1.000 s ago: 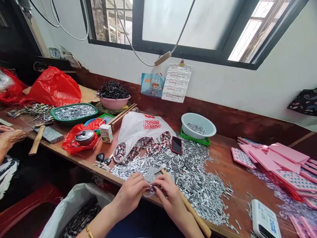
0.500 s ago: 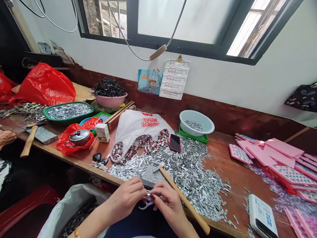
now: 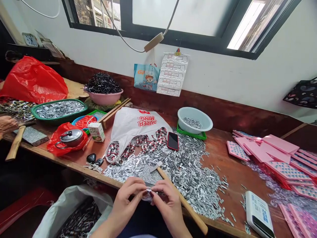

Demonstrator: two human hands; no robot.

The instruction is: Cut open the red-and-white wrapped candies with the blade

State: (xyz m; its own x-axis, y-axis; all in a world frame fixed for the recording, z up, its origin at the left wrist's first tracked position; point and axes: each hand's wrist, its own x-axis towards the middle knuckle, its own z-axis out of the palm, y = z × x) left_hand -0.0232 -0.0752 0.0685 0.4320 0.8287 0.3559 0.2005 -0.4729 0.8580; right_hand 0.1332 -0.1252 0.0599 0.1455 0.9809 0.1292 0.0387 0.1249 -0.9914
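Note:
My left hand (image 3: 133,195) and my right hand (image 3: 165,195) meet at the table's front edge, fingertips pinched together. Between them is a small shiny, whitish piece (image 3: 148,194); its exact kind is mostly hidden by the fingers. Just beyond the right hand, a hammer (image 3: 177,193) with a wooden handle lies slanting over the edge, its head on a grey block (image 3: 148,172). A wide heap of small silvery metal strips (image 3: 190,175) spreads behind and to the right of my hands.
A white plastic bag (image 3: 131,124) spills red and black beaded pieces beside a phone (image 3: 172,141). A pale basin (image 3: 195,119) stands behind. Pink cards (image 3: 279,145) and a white scale (image 3: 259,213) lie right. Another person's hand (image 3: 8,125) shows at far left; a sack (image 3: 66,211) sits below.
My left hand has turned and come closer alongside the right, and the curved white part that hung below is now mostly covered. The view has shifted slightly; another person's hand has appeared at far left.

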